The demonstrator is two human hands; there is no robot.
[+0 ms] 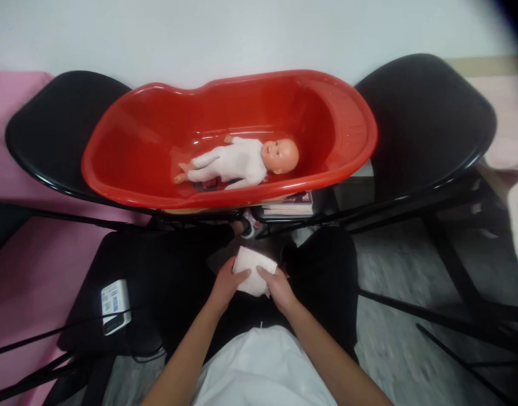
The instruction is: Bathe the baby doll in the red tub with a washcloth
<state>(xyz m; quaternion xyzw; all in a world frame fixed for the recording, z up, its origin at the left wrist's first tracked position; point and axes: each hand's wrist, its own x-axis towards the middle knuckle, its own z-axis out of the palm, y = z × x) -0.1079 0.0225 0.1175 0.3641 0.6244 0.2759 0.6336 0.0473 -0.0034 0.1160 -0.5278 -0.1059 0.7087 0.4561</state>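
Observation:
Low over my lap, a folded white cloth point(254, 272) is held between both hands. My left hand point(228, 282) grips its left side, thumb on top. On the right side my right hand point(280, 286) pinches it the same way; the fingers underneath are hidden. In front of me, a baby doll point(242, 160) in a white suit lies on its back in a red baby bath point(127, 141), head to the right and feet to the left. A greyish patch shows on the suit's chest. Neither hand touches the doll or the bath.
Black seats point(428, 118) flank the bath on both sides. Books point(288, 206) lie beneath its front edge. A white device point(115, 307) with a cable rests on a black surface to my left. Pink fabric point(22, 270) covers the far left, and black metal legs cross the lower right.

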